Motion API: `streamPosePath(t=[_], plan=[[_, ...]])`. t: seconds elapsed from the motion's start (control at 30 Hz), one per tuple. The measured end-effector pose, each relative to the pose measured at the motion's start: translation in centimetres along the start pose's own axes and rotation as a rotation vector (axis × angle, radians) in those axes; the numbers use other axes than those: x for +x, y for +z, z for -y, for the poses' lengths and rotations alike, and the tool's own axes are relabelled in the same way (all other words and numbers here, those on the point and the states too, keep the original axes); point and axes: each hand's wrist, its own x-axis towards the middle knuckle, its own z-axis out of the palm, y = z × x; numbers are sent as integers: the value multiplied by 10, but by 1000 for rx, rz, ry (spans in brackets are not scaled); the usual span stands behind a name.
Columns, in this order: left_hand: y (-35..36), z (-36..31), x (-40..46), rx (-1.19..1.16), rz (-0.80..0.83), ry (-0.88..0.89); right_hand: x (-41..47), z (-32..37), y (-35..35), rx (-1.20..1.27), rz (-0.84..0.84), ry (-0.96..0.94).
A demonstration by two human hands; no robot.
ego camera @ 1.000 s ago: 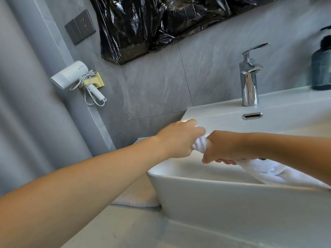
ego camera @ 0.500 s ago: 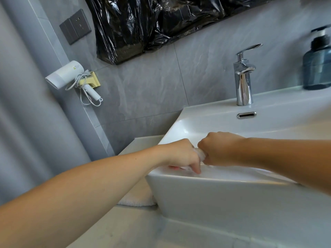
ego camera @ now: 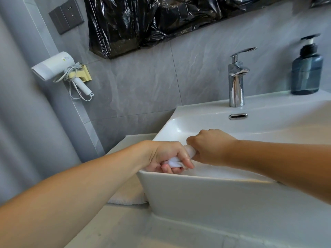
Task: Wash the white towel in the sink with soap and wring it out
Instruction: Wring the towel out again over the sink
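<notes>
We have 2 hands, left hand [ego camera: 166,156] and right hand [ego camera: 211,146], clenched around the twisted white cloth towel [ego camera: 176,162] above the glossy white ceramic sink [ego camera: 197,192] (near its 9 o'clock corner), so we judge squeezed water may spill over that rim.

Both fists dropped to sink [ego camera: 197,194] rim level; left hand [ego camera: 167,155] rolled palm-up, twisting white towel [ego camera: 176,161] against right hand [ego camera: 212,146].

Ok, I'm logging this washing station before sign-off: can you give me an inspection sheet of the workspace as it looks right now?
Surface: pale counter, a second folded white cloth beside the basin.
Job's things: white towel twisted above the sink; soap dispenser on the back ledge; faucet, no water seen.
Clutter: nothing seen.
Grip: left hand and right hand both hold the towel.
Cables: hair dryer cord looped at its wall holder.
Surroundings: grey tiles, black plastic sheet, wall socket.
</notes>
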Motion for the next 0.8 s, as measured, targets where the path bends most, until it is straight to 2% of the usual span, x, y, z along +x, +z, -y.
streamPosePath(t=[0.07,0.13,0.23,0.37,0.47,0.53,0.6,0.7,0.8], plan=[[-1,-6,-11,34,-95,59,-1,-4,-1,144,-47,73],[-5,-10,-24,59,-169,131,-4,-11,-6,316,-23,170],[-11,-8,-42,132,-236,259,-15,-15,-13,580,213,273],[-16,-4,-69,329,-470,396,-18,-4,-24,881,379,235],[-13,0,-89,515,-545,258,-15,13,-31,911,474,233],[-4,7,-89,840,-671,175,-15,22,-28,914,510,243],[11,18,-82,1088,-772,256,-15,28,-23,972,539,270],[27,28,-69,1113,-690,363,-16,30,-20,962,544,294],[29,25,-65,1034,-688,348,-21,30,-20,673,432,279]])
